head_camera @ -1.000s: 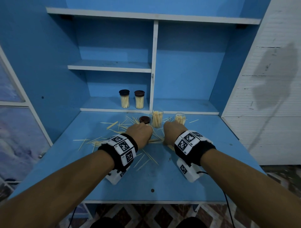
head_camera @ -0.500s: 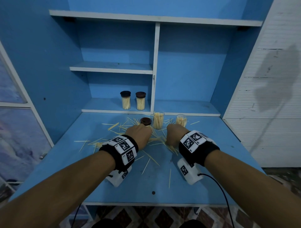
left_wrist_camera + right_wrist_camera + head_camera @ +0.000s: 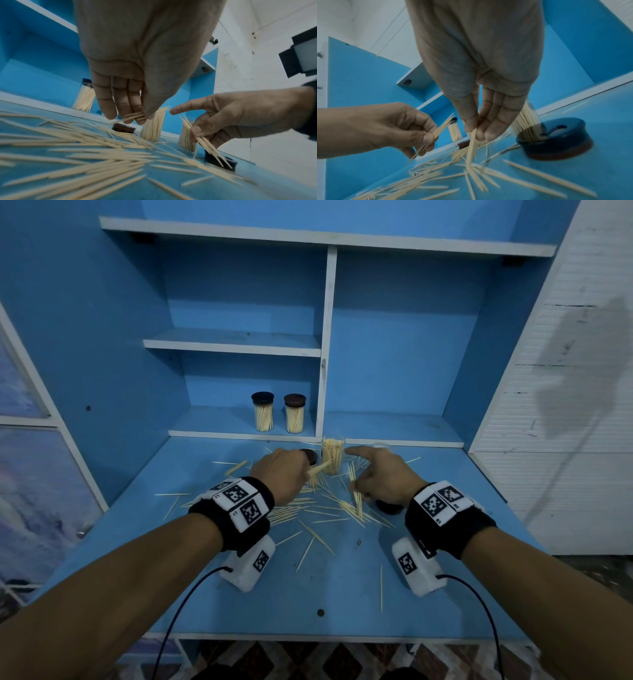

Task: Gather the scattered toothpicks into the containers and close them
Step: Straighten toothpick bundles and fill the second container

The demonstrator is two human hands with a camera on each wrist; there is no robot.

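Observation:
Pale toothpicks (image 3: pixel 308 510) lie scattered over the blue desk (image 3: pixel 308 594). My left hand (image 3: pixel 308 472) pinches a small bundle of toothpicks (image 3: pixel 135 115) just left of an open clear container (image 3: pixel 333 455) full of toothpicks. A second open container (image 3: pixel 381 446) stands mostly hidden behind my right hand (image 3: pixel 356 484). That hand pinches another bundle (image 3: pixel 471 148) tilted tips down onto the desk, its index finger stretched out. One dark lid (image 3: pixel 308 456) lies behind the left hand. Another lid (image 3: pixel 554 139) lies under the right hand.
Two closed containers (image 3: pixel 262 411) (image 3: pixel 294 414) with dark lids stand on the low shelf behind. A white upright divider (image 3: pixel 322 392) rises right of them. Loose toothpicks reach toward the desk's front edge (image 3: pixel 381 590). A white wall panel (image 3: pixel 565 405) borders the right side.
Both hands were pressed down among the toothpicks. Now they are lifted off the desk, each with a bundle pinched, and the right index finger has stretched out.

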